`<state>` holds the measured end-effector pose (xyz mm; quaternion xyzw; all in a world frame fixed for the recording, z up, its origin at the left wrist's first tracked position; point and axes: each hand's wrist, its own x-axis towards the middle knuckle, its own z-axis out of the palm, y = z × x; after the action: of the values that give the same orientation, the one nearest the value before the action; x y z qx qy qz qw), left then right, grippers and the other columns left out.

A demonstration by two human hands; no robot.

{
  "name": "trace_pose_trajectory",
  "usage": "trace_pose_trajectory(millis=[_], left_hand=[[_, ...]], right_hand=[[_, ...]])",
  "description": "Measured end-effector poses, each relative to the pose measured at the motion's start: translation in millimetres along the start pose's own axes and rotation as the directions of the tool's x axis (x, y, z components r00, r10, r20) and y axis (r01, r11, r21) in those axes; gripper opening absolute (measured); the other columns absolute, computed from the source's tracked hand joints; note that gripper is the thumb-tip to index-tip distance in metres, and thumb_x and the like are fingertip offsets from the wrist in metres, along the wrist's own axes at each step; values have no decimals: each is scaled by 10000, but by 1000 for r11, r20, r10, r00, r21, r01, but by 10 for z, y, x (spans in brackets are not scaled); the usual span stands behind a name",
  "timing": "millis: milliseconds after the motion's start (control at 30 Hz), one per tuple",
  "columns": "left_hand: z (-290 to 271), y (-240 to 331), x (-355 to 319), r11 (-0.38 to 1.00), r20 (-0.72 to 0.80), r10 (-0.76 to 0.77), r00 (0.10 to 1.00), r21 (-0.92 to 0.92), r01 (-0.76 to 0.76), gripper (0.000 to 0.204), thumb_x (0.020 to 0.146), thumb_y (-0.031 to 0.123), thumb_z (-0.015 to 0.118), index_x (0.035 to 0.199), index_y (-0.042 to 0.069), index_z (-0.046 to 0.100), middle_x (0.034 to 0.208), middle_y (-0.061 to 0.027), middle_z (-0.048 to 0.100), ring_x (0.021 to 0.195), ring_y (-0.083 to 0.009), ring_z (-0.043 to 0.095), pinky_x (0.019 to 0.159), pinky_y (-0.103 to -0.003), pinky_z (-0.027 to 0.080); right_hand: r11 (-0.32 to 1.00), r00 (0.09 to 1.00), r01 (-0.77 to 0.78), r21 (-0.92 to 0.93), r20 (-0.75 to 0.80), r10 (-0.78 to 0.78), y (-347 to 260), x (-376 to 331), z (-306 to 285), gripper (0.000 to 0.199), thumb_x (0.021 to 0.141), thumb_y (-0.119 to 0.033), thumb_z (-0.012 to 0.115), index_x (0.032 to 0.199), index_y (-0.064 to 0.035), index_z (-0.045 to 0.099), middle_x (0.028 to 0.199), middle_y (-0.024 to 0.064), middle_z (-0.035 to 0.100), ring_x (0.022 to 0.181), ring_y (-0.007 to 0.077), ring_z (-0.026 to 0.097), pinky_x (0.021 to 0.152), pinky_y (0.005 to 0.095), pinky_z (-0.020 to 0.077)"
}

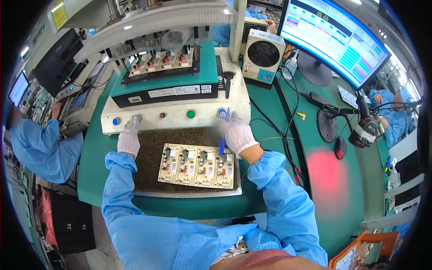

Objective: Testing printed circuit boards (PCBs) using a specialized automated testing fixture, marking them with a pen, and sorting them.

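Note:
My left hand (129,138), in a white striped glove, reaches to the front panel of a white test fixture (148,116). Its fingers are stretched out onto a button at the panel's left, which they mostly cover. My right hand (240,135), gloved alike, is closed round a blue pen (222,146) and touches the panel by a blue button (221,111). Below the hands, a panel of joined circuit boards (197,167) lies on a dark brown mat (148,173). Another circuit board panel (163,63) sits in the fixture under a clear upper plate with probes.
A green button (191,114) sits mid-panel; a black brush (228,83) lies on the fixture's right. Beyond stand a white fan unit (263,56) and a monitor (335,38). Black cables (288,121) cross the green table. A barcode scanner (363,132) and mouse (340,147) are at right.

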<state>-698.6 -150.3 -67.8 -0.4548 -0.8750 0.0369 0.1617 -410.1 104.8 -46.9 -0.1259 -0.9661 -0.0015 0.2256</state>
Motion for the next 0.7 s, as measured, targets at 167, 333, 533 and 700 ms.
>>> trace_pose_trajectory(millis=[167, 333, 533, 700], left_hand=[[-123, 106, 54, 999, 56, -26, 998, -34, 28, 572, 795, -23, 418, 1355, -45, 305, 1313, -212, 452, 1206, -312, 453, 1022, -344, 373], [157, -69, -26, 999, -138, 8, 990, -40, -13, 550, 772, -60, 419, 1320, -28, 382, 1271, -221, 489, 1185, -339, 473, 1020, -369, 379], [-70, 55, -12, 1000, -82, -23, 996, 13, 24, 540, 778, -15, 456, 1315, 27, 416, 1198, -179, 556, 1132, -311, 522, 1073, -441, 278], [-326, 117, -21, 960, -5, -32, 999, 278, 32, 527, 818, 115, 485, 1340, 155, 418, 1273, -114, 505, 1147, -317, 508, 1088, -566, 108]], right_hand=[[998, 996, 54, 43, -67, -51, 79, -10, 16, 121, 814, -109, 467, 864, -47, 558, 686, 116, 641, 731, 290, 623, 817, 364, 461], [992, 986, 109, 62, -133, -101, 40, 31, 25, 127, 818, -118, 483, 892, -54, 564, 651, 117, 626, 674, 278, 625, 775, 347, 462], [1000, 999, -6, 13, 43, 5, 8, -12, -119, 193, 855, -141, 476, 1004, -60, 570, 623, 114, 605, 613, 292, 613, 615, 379, 484], [987, 961, -148, -57, 228, 157, 80, 37, -49, 374, 811, -218, 578, 1174, -150, 517, 820, 180, 639, 688, 350, 633, 630, 435, 509]])
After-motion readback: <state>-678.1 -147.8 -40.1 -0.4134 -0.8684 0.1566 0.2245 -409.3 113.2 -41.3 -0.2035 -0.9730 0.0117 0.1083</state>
